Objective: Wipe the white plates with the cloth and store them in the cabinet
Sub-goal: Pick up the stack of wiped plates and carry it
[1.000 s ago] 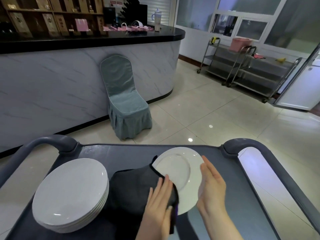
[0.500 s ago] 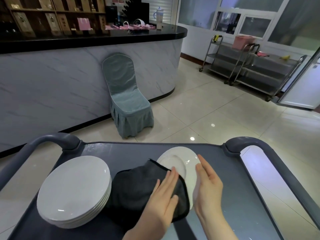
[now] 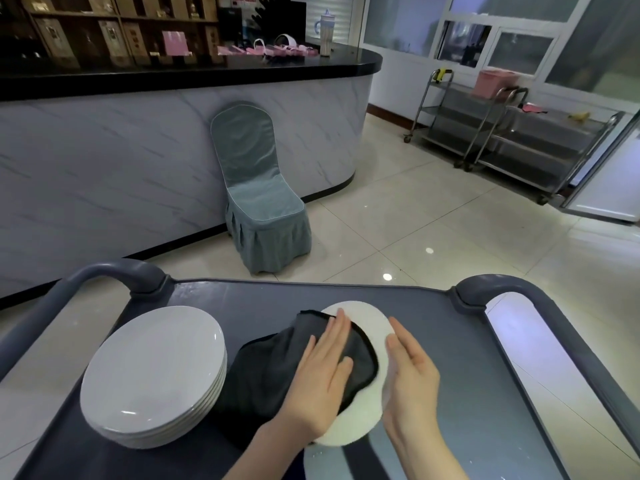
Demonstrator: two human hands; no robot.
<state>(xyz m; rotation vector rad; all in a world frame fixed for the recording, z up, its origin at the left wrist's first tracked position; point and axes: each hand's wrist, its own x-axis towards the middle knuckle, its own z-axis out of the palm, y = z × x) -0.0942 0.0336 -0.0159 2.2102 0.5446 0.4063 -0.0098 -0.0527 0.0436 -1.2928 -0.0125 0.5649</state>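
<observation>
Left fingers [image 3: 333, 337] flat on cloth [image 3: 270, 375], right hand [image 3: 412, 372] against plate [image 3: 373, 323]

Stack of white plates [image 3: 152, 372]: several, round, glossy, lying flat and neatly nested on dark surface [image 3: 467, 375].

Single white plate [image 3: 372, 323]: right of stack, well apart from it, tipped up on edge, face turned toward stack, far and right rim bare.

Dark grey cloth [image 3: 263, 372], black hem: between stack and single plate, spread over most of plate's face, rest bunched on surface just beside stack.
</observation>
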